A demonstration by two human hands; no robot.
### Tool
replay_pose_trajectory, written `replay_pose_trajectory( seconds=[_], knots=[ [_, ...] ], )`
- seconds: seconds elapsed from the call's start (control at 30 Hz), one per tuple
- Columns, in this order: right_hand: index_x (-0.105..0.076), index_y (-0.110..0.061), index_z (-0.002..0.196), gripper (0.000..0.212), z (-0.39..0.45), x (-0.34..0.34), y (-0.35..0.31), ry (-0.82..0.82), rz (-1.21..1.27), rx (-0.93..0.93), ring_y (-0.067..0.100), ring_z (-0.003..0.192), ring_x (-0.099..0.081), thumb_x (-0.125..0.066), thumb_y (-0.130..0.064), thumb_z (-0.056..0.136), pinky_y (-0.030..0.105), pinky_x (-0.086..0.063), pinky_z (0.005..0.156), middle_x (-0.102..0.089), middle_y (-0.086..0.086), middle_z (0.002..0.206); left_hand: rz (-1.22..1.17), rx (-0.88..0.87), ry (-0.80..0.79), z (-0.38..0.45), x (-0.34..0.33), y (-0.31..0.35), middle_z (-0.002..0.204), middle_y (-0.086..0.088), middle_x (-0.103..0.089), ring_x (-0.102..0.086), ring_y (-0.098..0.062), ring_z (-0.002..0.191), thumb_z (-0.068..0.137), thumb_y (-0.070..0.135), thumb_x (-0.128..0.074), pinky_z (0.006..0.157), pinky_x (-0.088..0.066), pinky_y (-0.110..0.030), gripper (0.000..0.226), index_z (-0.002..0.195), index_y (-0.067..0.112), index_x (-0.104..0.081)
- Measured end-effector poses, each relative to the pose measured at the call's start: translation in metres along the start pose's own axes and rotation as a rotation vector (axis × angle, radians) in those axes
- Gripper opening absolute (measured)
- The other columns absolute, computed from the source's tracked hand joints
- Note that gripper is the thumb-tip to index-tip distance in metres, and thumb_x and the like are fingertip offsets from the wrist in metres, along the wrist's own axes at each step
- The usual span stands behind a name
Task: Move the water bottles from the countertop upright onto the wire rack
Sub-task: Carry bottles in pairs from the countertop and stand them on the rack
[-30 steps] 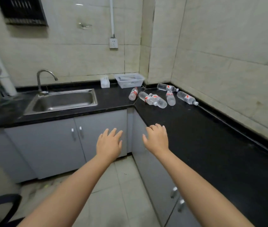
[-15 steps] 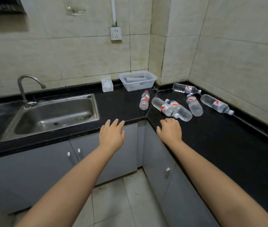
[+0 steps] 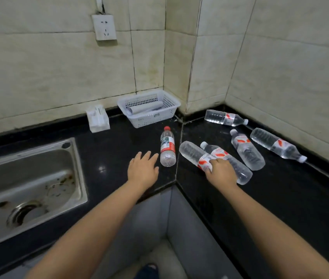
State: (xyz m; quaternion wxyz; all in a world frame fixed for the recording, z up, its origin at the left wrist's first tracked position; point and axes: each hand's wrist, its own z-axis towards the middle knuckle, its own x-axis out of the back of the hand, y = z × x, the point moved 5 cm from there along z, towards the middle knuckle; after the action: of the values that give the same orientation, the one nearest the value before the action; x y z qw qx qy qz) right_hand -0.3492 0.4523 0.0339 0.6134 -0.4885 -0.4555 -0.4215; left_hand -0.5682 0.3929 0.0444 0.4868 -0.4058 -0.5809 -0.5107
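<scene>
Several clear water bottles lie on their sides in the corner of the black countertop (image 3: 119, 141). A red-capped bottle (image 3: 167, 147) lies just right of my left hand (image 3: 142, 171), which hovers open with fingers spread, not touching it. My right hand (image 3: 221, 171) is closed over the neck end of a red-labelled bottle (image 3: 192, 154). A second bottle (image 3: 238, 170) lies against that one. Further right lie two more (image 3: 247, 151) (image 3: 276, 144), and another (image 3: 225, 117) lies by the back wall. No wire rack is in view.
A steel sink (image 3: 28, 178) is set in the counter at left. A white plastic basket (image 3: 149, 109) with rolled paper and a small white box (image 3: 98, 119) stand at the back wall. A wall socket (image 3: 104, 27) hangs above. Tiled walls close the corner.
I have come closer to the counter corner. Both hands reached forward over the countertop; my right hand came down onto a bottle, and my left hand arrived beside the red-capped one.
</scene>
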Motion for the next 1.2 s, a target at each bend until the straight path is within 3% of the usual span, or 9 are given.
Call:
replay_pose_trajectory(
  seconds=[0.17, 0.27, 0.37, 0.5, 0.7, 0.9, 1.07, 1.13, 1.2],
  knots=[
    [-0.047, -0.009, 0.124, 0.041, 0.064, -0.041, -0.007, -0.099, 0.042, -0.101, 0.027, 0.115, -0.048, -0.047, -0.026, 0.087, 0.035, -0.039, 0.096, -0.053, 0.012, 0.126, -0.042, -0.126, -0.134, 0.103, -0.037, 0.002, 0.150, -0.003, -0.028, -0.021, -0.028, 0.138, 0.093, 0.032, -0.038, 0.114, -0.024, -0.040, 0.049, 0.139, 0.021, -0.027],
    [-0.042, -0.012, 0.128, 0.047, 0.085, -0.061, -0.006, -0.139, 0.018, -0.131, 0.025, 0.117, -0.045, -0.050, -0.031, 0.086, 0.035, -0.038, 0.098, -0.049, 0.010, 0.127, -0.094, -0.170, -0.139, 0.142, -0.052, 0.014, 0.147, -0.003, -0.030, -0.027, -0.025, 0.134, 0.091, 0.032, -0.040, 0.104, -0.033, -0.039, 0.049, 0.137, 0.020, -0.030],
    [-0.042, -0.011, 0.126, 0.053, 0.101, -0.081, -0.001, -0.126, -0.021, -0.187, 0.029, 0.113, -0.046, -0.056, -0.036, 0.082, 0.035, -0.036, 0.097, -0.050, 0.013, 0.123, -0.235, -0.102, -0.190, 0.183, -0.070, 0.021, 0.148, -0.008, -0.024, -0.025, -0.025, 0.135, 0.090, 0.036, -0.046, 0.101, -0.038, -0.041, 0.060, 0.139, 0.014, -0.020],
    [-0.024, -0.013, 0.136, 0.072, 0.114, -0.097, 0.004, -0.217, -0.191, -0.217, 0.027, 0.121, -0.037, -0.054, -0.048, 0.081, 0.039, -0.028, 0.104, -0.041, 0.012, 0.130, -0.354, 0.038, -0.220, 0.215, -0.084, 0.019, 0.152, -0.014, -0.005, -0.015, -0.033, 0.137, 0.082, 0.033, -0.061, 0.105, -0.033, -0.044, 0.085, 0.143, 0.011, -0.005],
    [-0.030, -0.013, 0.131, 0.067, 0.125, -0.099, 0.008, -0.252, -0.142, -0.175, 0.026, 0.117, -0.039, -0.062, -0.036, 0.077, 0.036, -0.032, 0.098, -0.043, 0.008, 0.128, -0.444, 0.066, -0.317, 0.211, -0.092, 0.001, 0.152, -0.017, -0.006, -0.019, -0.035, 0.137, 0.074, 0.012, -0.067, 0.110, -0.027, -0.042, 0.091, 0.142, 0.006, -0.007],
    [-0.026, -0.018, 0.137, 0.072, 0.123, -0.105, -0.037, -0.391, -0.159, 0.188, 0.026, 0.123, -0.035, -0.063, -0.030, 0.077, 0.041, -0.026, 0.103, -0.039, 0.005, 0.134, -0.463, 0.062, -0.363, 0.165, -0.078, -0.059, 0.151, -0.011, -0.016, -0.026, -0.027, 0.135, 0.070, 0.002, -0.067, 0.109, -0.029, -0.034, 0.090, 0.142, 0.007, -0.013],
    [-0.034, -0.027, 0.136, 0.060, 0.127, -0.117, -0.105, -0.471, -0.142, 0.660, 0.020, 0.140, -0.014, -0.053, -0.010, 0.082, 0.057, 0.003, 0.111, -0.031, 0.002, 0.145, -0.518, 0.191, -0.283, 0.124, -0.065, -0.107, 0.145, -0.013, -0.026, -0.036, -0.028, 0.128, 0.068, -0.003, -0.065, 0.102, -0.035, -0.031, 0.081, 0.138, 0.005, -0.025],
    [-0.038, -0.032, 0.133, 0.055, 0.134, -0.121, -0.122, -0.546, -0.092, 0.740, 0.020, 0.143, -0.003, -0.052, -0.010, 0.084, 0.058, 0.004, 0.111, -0.025, -0.003, 0.150, -0.501, 0.221, -0.246, 0.118, -0.061, -0.119, 0.141, -0.014, -0.032, -0.039, -0.029, 0.124, 0.067, -0.001, -0.065, 0.098, -0.036, -0.031, 0.078, 0.135, 0.004, -0.028],
    [-0.045, -0.032, 0.128, 0.050, 0.139, -0.123, -0.133, -0.646, -0.037, 0.742, 0.020, 0.143, 0.001, -0.052, -0.009, 0.084, 0.053, -0.005, 0.114, -0.023, -0.004, 0.151, -0.481, 0.261, -0.254, 0.115, -0.062, -0.127, 0.140, -0.013, -0.034, -0.040, -0.030, 0.122, 0.066, 0.004, -0.067, 0.099, -0.039, -0.036, 0.080, 0.136, 0.006, -0.027]
  ],
)
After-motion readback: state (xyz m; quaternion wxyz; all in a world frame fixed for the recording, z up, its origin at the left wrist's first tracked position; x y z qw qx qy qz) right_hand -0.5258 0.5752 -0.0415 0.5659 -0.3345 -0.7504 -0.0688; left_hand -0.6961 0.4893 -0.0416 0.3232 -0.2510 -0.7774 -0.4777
